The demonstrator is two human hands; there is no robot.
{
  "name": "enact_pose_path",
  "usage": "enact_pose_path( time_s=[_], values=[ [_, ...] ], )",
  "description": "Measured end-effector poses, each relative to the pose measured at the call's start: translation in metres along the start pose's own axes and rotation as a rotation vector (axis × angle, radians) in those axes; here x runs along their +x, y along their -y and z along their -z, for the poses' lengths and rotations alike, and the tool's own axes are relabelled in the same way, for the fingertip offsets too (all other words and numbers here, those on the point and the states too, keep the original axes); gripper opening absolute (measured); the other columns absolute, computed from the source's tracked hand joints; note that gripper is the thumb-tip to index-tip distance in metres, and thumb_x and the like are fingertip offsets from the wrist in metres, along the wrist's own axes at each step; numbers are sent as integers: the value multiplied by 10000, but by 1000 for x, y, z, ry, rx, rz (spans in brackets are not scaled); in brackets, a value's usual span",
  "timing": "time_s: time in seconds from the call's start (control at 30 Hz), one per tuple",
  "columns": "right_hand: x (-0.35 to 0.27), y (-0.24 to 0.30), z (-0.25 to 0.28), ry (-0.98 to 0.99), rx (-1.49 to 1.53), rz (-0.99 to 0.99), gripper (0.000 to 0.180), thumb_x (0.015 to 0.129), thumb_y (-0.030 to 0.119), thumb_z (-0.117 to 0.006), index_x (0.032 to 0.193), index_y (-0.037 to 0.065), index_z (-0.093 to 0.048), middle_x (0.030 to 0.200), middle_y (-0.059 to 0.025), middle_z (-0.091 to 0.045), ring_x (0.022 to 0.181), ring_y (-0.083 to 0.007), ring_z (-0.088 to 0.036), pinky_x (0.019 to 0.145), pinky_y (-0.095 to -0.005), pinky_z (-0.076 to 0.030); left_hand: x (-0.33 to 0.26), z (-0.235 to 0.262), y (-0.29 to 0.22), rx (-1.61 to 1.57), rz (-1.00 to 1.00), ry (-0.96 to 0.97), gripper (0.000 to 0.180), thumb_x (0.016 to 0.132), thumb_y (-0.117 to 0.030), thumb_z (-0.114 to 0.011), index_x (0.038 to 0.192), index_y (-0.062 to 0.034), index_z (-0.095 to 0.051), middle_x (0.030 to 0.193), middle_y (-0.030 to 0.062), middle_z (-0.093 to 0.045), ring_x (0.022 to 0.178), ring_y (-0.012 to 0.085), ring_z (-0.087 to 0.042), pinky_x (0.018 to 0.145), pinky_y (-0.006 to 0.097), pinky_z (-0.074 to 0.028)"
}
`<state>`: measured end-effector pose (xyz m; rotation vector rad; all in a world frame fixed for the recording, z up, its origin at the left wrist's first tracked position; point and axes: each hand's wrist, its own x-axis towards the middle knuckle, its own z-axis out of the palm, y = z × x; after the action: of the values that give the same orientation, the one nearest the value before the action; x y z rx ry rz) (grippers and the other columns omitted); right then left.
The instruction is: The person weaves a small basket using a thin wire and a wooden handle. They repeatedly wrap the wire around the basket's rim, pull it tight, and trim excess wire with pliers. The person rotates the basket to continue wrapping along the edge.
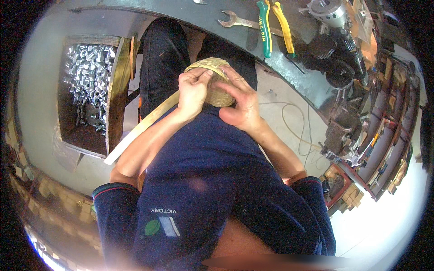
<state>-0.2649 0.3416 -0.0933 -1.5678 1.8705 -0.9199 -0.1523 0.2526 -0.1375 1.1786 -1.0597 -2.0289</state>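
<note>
A woven bamboo scoop (220, 98) with a long flat pale handle (142, 127) rests over my lap. Its handle slants down to the left, passing beside my left wrist and forearm. My left hand (193, 89) is closed on the near-left part of the woven rim, with the thumb pressed on top. Bent around the right side of the bowl, my right hand (242, 100) has its fingers on the rim and inner weave. The fingertips of both hands are close together at the rim. Part of the bowl is hidden behind the hands.
An open wooden box (115, 95) of shiny metal fittings stands left. A dark workbench (199, 20) ahead carries an open-end wrench (242, 21), green-and-yellow-handled pliers (265, 29) and dark round gears (322, 47). Machine parts and shelves (384, 131) are right; a thin cable (289, 124) lies on the floor.
</note>
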Motion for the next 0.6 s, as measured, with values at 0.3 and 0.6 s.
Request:
enact_pose_path(
  time_s=[0.3,0.6],
  values=[
    [18,-1,17,-32,240,-23,737,539,138,-682,1242,7,-508,1242,-211,-532,1162,-344,-516,997,-378,-400,17,11,7,-346,308,67,167,896,-97,-547,973,33,-618,810,47,-622,675,116,-546,666,240,-464],
    [27,9,18,46,-127,24,738,524,128,-647,1243,22,-518,1225,-210,-534,1146,-357,-511,972,-391,-407,9,20,14,-372,249,132,155,898,-77,-537,973,40,-605,821,64,-617,711,131,-568,679,247,-469]
  ],
)
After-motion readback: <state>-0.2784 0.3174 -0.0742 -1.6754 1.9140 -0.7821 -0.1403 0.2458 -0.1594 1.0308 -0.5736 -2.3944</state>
